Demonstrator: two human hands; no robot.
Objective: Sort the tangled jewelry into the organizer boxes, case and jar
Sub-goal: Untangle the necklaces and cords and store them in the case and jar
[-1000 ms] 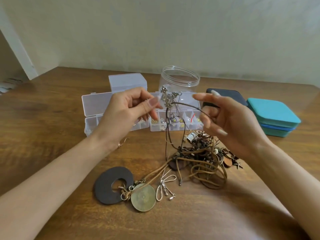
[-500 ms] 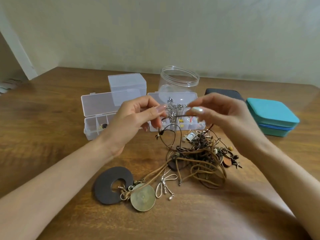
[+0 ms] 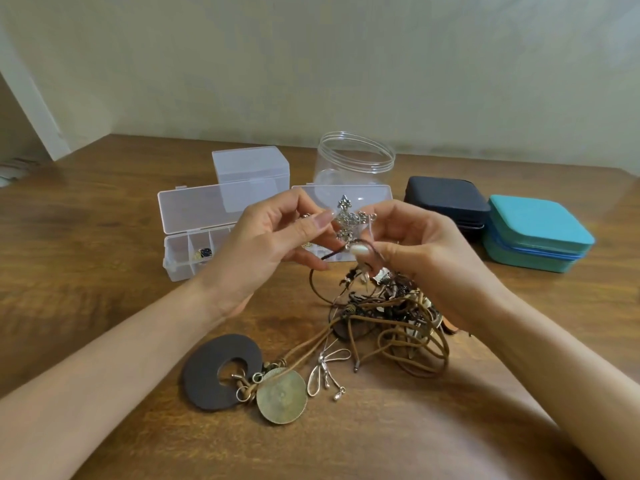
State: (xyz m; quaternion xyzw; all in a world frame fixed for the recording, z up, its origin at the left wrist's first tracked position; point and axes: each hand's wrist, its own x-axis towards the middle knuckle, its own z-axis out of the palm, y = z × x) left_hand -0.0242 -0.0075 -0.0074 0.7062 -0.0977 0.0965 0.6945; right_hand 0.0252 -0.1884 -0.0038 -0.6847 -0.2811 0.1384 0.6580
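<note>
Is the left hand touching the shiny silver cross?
Touching. The head view shows the left hand pinching the silver cross by its left edge, thumb tip pressed against the metal.

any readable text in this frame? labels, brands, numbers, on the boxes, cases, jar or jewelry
No readable text anywhere.
Clear organizer boxes, jar, teal case, dark case: no print visible.
Round bronze pendant: faint surface pattern, too blurred to read as text.
Silver cross pendant: ornament only, no lettering visible.
</note>
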